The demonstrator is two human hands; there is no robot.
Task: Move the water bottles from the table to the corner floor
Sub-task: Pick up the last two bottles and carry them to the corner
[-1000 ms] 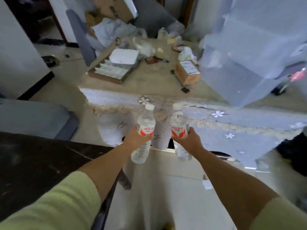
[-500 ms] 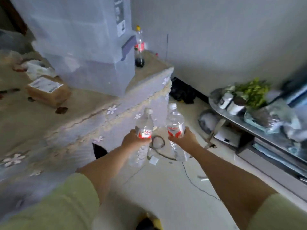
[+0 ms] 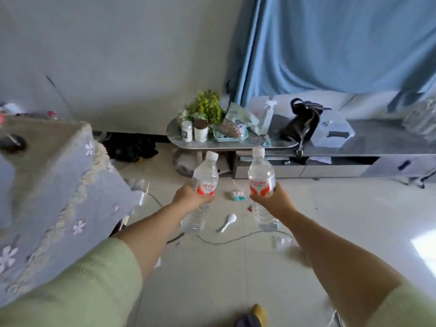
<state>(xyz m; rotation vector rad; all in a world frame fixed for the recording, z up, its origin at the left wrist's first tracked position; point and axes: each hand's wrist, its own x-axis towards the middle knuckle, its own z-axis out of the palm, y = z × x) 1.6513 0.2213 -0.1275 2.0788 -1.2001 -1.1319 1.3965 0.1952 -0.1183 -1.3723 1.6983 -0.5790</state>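
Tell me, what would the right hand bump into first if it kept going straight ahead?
Probably the low cabinet under the grey countertop. The right hand, gripping its water bottle, points that way over open floor, though depth is hard to judge.

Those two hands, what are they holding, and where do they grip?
Each grips a water bottle around its labelled middle: left hand the left bottle, right hand the right bottle.

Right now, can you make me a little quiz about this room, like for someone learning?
1. True or false: each hand holds a water bottle.
2. What white thing lies on the floor between the bottles? A) spoon B) cup C) plate
3. What colour are the bottle caps?

Key: 1. True: left hand holds the left bottle, right hand the right bottle. 2. A, the spoon. 3. White.
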